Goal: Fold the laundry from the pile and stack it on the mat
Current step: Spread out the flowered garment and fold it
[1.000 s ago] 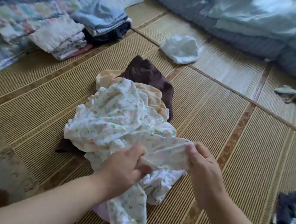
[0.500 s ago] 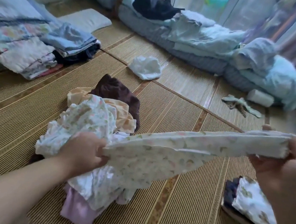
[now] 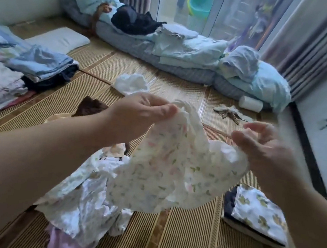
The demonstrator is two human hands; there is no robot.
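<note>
In the head view, the left hand (image 3: pixel 141 110) is raised over the mat (image 3: pixel 184 241) and pinches the gathered edge of the floral garment (image 3: pixel 173 171) between thumb and fingers. The right hand (image 3: pixel 259 145) is blurred. Its fingers are curled and the cloth bunches against its lower edge, but we cannot tell whether it truly grips the cloth or only catches it. The garment hangs in the air between the two hands, crumpled and sagging, its lower part near the pile (image 3: pixel 85 203) of unfolded laundry, which lies on the mat below the left forearm. A folded stack (image 3: pixel 256 215) sits on the mat to the right, apart from the pile.

We judge the step to be opening the garment out before the first fold. To do it well, we should find two matching corners or the ends of one seam, one per hand, rather than fistfuls of gathered cloth. We pull them apart until the edge runs straight, and give a light shake so the body drops flat. We should lift it well clear of the pile so nothing else drags along. Then we lay it on bare mat, smooth it, and fold it to match the folded stack's outline
</note>
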